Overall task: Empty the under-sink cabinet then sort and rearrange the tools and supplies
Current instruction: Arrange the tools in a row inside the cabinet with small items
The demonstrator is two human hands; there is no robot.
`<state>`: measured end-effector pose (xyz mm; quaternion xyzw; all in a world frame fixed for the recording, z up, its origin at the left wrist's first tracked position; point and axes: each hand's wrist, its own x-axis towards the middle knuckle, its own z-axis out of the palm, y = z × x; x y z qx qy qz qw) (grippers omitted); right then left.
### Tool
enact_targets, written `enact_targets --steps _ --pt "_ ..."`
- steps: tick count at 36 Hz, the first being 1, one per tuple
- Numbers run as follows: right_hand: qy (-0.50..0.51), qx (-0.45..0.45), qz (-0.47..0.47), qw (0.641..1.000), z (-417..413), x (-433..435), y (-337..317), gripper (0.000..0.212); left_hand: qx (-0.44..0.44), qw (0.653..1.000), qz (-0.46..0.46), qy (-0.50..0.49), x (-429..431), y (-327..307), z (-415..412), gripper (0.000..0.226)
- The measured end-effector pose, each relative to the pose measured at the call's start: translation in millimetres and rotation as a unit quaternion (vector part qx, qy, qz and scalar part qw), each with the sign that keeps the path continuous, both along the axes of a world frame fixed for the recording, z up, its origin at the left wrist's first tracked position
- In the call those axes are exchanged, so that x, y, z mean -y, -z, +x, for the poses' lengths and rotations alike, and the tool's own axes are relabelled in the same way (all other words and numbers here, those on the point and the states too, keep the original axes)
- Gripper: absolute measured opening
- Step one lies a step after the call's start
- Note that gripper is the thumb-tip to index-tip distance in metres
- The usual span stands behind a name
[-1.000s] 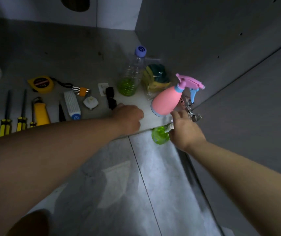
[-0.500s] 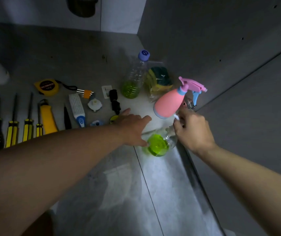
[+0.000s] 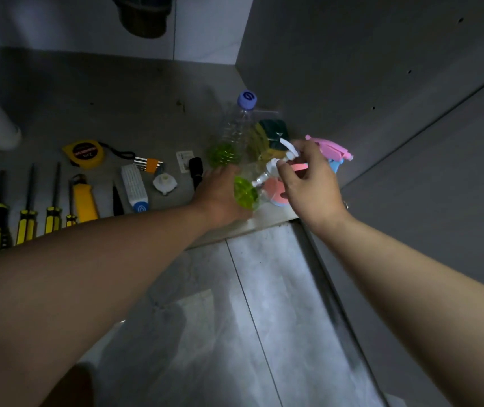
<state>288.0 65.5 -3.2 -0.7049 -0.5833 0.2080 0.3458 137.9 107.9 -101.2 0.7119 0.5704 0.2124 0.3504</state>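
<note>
Clear spray bottle [image 3: 245, 195] with green liquid is held tilted at the front edge of the cabinet floor [image 3: 117, 98], just beside the pink spray bottle [image 3: 330, 149]. It cannot be told whether its base touches the floor.

Left grip [image 3: 220, 195] is closed round the lower body. Right grip [image 3: 308, 177] pinches the white trigger head [image 3: 287, 148]. The two-handed hold probably steadies the bottle for setting it upright among the liquids.

The blue-capped bottle [image 3: 238, 127] and sponge pack [image 3: 267, 133] stand just behind. The screwdrivers [image 3: 26, 207], utility knife [image 3: 83, 198] and tape measure [image 3: 83, 152] lie well apart to the left, evidently sorted by kind.
</note>
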Motion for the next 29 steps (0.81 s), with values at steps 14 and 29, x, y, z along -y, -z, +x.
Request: enact_targets --steps 14,29 --pt "0.065 -0.093 -0.132 0.985 -20.6 -12.4 47.9 0.044 0.097 0.993 -0.060 -0.021 -5.1 3.4 8.7 0.075" --pt "0.031 -0.090 -0.217 0.972 -5.0 10.0 51.2 0.066 0.051 0.997 -0.065 0.000 -1.3 -2.7 10.1 0.061"
